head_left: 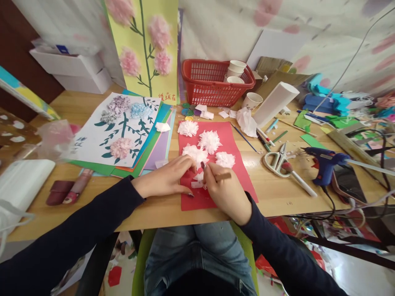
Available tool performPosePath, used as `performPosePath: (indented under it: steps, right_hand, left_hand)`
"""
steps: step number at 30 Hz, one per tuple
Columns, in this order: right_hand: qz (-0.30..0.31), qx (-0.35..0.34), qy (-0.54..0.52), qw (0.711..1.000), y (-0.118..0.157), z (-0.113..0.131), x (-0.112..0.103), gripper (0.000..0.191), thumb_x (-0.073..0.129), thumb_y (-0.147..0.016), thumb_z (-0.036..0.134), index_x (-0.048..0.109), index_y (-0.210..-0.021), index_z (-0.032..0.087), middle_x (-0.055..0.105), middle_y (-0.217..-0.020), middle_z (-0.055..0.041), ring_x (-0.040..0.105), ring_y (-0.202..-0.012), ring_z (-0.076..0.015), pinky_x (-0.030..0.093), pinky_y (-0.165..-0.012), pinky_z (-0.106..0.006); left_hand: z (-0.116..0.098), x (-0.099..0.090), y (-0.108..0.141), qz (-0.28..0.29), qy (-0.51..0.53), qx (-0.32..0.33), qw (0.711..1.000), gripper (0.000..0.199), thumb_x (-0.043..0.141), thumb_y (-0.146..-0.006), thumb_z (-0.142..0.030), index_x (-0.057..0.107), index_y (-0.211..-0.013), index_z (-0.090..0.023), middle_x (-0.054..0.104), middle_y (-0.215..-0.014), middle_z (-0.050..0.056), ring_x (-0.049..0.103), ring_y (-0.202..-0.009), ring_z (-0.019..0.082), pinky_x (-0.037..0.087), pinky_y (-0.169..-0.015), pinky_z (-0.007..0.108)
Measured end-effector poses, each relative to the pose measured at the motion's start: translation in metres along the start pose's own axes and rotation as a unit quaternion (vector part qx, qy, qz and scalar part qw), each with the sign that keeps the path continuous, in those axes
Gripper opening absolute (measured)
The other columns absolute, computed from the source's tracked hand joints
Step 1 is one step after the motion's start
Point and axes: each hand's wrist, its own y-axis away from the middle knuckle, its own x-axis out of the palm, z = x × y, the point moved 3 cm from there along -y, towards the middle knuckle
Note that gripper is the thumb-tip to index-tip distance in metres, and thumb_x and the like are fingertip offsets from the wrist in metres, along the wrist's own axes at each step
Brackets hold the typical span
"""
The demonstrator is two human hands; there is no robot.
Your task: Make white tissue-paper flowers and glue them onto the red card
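Clearly, the right hand point(226, 191) was closed around a brown stick point(224, 177), which lay between the thumb and the fingers. One end of the stick came out to the right, above the hand; the other end was hidden, and I could not tell what it touched. White scraps point(197, 184) lay on the red paper point(242, 181), just to the left of the right fingertips, in the gap between both hands.

The left hand point(171, 176) rested at the left edge of this paper, with the thumb spread apart from the bent fingers. Its fingertips were right beside the nearest white flower point(195, 153); whether they pressed on it, I could not tell. Another flower point(225, 159) was just beyond the right hand, and two more, a middle one point(210, 142) and a far one point(188, 128), lay farther up the paper.

On the table point(148, 217), the scissors point(278, 159) and a blue glue gun point(322, 158) were well to the right, while a red basket point(212, 92) stood behind the paper.
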Motion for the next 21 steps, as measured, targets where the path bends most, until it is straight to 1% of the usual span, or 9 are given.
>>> performPosePath:
  steps: [3,6,8,10,11,15,18,21]
  right_hand:
    - [-0.042,0.051,-0.058,0.996,-0.009,-0.013,0.001,0.039,0.039,-0.100,0.032,0.037,-0.062,0.024,0.046,-0.051,0.0003,0.045,-0.045,-0.0144,0.030,-0.046,-0.029]
    - [-0.093,0.096,-0.150,0.980,-0.003,-0.022,-0.002,0.047,0.042,-0.100,0.048,0.043,-0.061,0.023,0.047,-0.048,0.0019,0.049,-0.045,-0.0136,0.034,-0.046,-0.027]
    - [-0.143,0.106,-0.196,0.964,0.005,-0.024,-0.007,0.052,0.041,-0.099,0.055,0.047,-0.059,0.022,0.048,-0.047,0.0018,0.048,-0.043,-0.0129,0.036,-0.045,-0.027]
    - [-0.189,0.103,-0.211,0.953,0.012,-0.022,-0.012,0.057,0.039,-0.098,0.059,0.049,-0.055,0.022,0.047,-0.044,0.0014,0.045,-0.040,-0.0124,0.037,-0.045,-0.028]
    - [-0.199,0.098,-0.211,0.952,0.014,-0.020,-0.013,0.059,0.038,-0.098,0.060,0.049,-0.054,0.022,0.047,-0.043,0.0012,0.044,-0.040,-0.0123,0.037,-0.045,-0.028]
    - [-0.176,0.086,-0.182,0.964,0.013,-0.013,-0.009,0.059,0.038,-0.097,0.062,0.050,-0.056,0.022,0.049,-0.044,0.0007,0.047,-0.041,-0.0128,0.037,-0.044,-0.028]
    - [-0.155,0.078,-0.149,0.973,0.009,-0.011,-0.003,0.056,0.038,-0.098,0.059,0.048,-0.057,0.022,0.048,-0.044,0.0016,0.048,-0.041,-0.0125,0.036,-0.044,-0.027]
    - [-0.133,0.056,-0.112,0.983,0.006,-0.010,0.002,0.054,0.035,-0.100,0.055,0.045,-0.059,0.022,0.050,-0.045,0.0012,0.051,-0.043,-0.0128,0.037,-0.046,-0.026]
  left_hand:
    - [0.000,0.000,0.000,-0.006,-0.004,-0.012,1.000,0.038,0.075,-0.079,-0.033,0.050,-0.105,-0.022,0.057,-0.111,0.006,0.055,-0.104,0.025,0.046,-0.090,0.039]
    - [0.001,0.000,0.000,-0.009,-0.008,-0.015,1.000,0.040,0.077,-0.077,-0.033,0.049,-0.103,-0.022,0.057,-0.110,0.006,0.056,-0.104,0.025,0.046,-0.090,0.038]
    - [0.001,0.000,0.000,-0.006,-0.011,-0.010,1.000,0.039,0.076,-0.077,-0.034,0.048,-0.102,-0.022,0.057,-0.110,0.006,0.055,-0.104,0.025,0.046,-0.089,0.038]
    - [0.002,0.000,0.000,-0.002,-0.014,-0.007,1.000,0.039,0.076,-0.078,-0.034,0.048,-0.101,-0.021,0.056,-0.108,0.006,0.055,-0.102,0.025,0.046,-0.088,0.038]
    - [0.002,0.000,0.001,-0.001,-0.015,-0.006,1.000,0.039,0.076,-0.078,-0.034,0.047,-0.101,-0.021,0.056,-0.108,0.006,0.054,-0.100,0.024,0.046,-0.087,0.038]
    - [0.004,0.001,0.001,-0.006,-0.013,0.007,1.000,0.039,0.074,-0.079,-0.037,0.048,-0.102,-0.020,0.055,-0.105,0.006,0.054,-0.095,0.023,0.046,-0.084,0.037]
    - [0.005,0.001,0.001,-0.014,-0.009,0.013,1.000,0.040,0.075,-0.078,-0.039,0.049,-0.103,-0.021,0.056,-0.104,0.006,0.055,-0.094,0.023,0.047,-0.082,0.038]
    - [0.005,0.001,0.001,-0.017,-0.004,0.015,1.000,0.040,0.076,-0.077,-0.035,0.050,-0.104,-0.022,0.057,-0.105,0.006,0.056,-0.095,0.024,0.048,-0.083,0.039]
